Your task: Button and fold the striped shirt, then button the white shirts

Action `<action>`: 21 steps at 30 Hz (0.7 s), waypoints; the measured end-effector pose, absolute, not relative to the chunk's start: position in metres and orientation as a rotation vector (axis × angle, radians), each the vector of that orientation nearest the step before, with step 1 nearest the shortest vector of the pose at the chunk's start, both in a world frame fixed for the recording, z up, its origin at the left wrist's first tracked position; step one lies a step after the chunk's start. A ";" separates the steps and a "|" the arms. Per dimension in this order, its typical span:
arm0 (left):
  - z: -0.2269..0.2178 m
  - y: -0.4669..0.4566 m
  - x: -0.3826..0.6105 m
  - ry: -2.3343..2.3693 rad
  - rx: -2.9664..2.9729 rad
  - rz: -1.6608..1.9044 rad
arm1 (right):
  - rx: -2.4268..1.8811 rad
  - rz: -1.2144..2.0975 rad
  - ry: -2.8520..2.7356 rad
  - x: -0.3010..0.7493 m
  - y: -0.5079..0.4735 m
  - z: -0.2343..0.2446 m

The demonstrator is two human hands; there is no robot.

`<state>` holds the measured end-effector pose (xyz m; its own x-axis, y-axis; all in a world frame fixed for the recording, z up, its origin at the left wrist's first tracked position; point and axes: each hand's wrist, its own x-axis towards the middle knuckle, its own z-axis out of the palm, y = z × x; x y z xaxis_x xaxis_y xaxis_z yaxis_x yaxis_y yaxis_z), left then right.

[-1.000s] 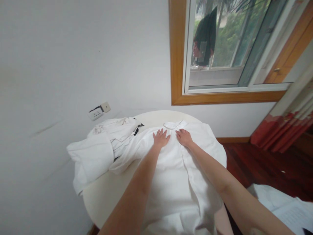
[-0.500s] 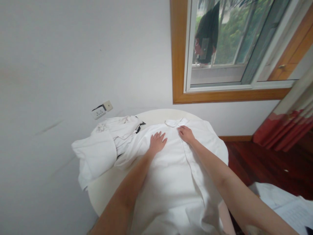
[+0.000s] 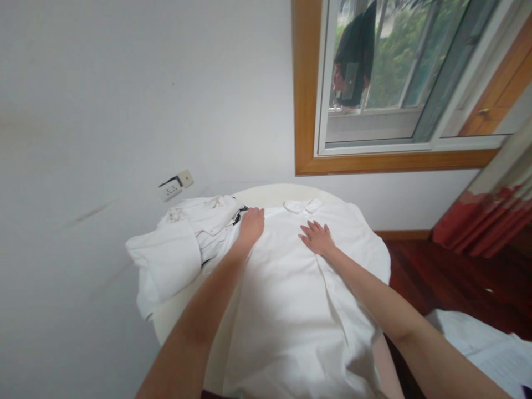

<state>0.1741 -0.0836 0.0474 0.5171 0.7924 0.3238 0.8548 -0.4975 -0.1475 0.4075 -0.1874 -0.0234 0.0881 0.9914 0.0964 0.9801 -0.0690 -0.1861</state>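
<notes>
A white collared shirt lies front side up over a round table, its collar at the far end and its hem towards me. My left hand is at the shirt's left shoulder edge, fingers curled over the cloth; the fingertips are partly hidden. Flat on the shirt's front, just below the collar, rests my right hand with its fingers spread. Small creases run along the button strip beneath my right forearm.
A heap of white clothes with black trim sits on the table's left side, against the wall. The pale tabletop shows at the far rim. A wall socket, a window and a red-and-cream curtain are beyond. White papers lie at lower right.
My left hand has moved left from the shirt's chest to its shoulder edge, and its fingers have curled. My right hand has slid slightly towards me from the collar and spread flat.
</notes>
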 end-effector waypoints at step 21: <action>0.113 -0.112 0.108 -1.553 -2.669 0.659 | -2.118 0.049 -1.992 0.412 -0.187 -0.026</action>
<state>0.1083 -0.1122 0.1125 0.4290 0.8283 -0.3604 0.8349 -0.5159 -0.1919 0.4115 -0.1871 -0.0261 0.0739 0.9881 0.1349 0.9804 -0.0472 -0.1915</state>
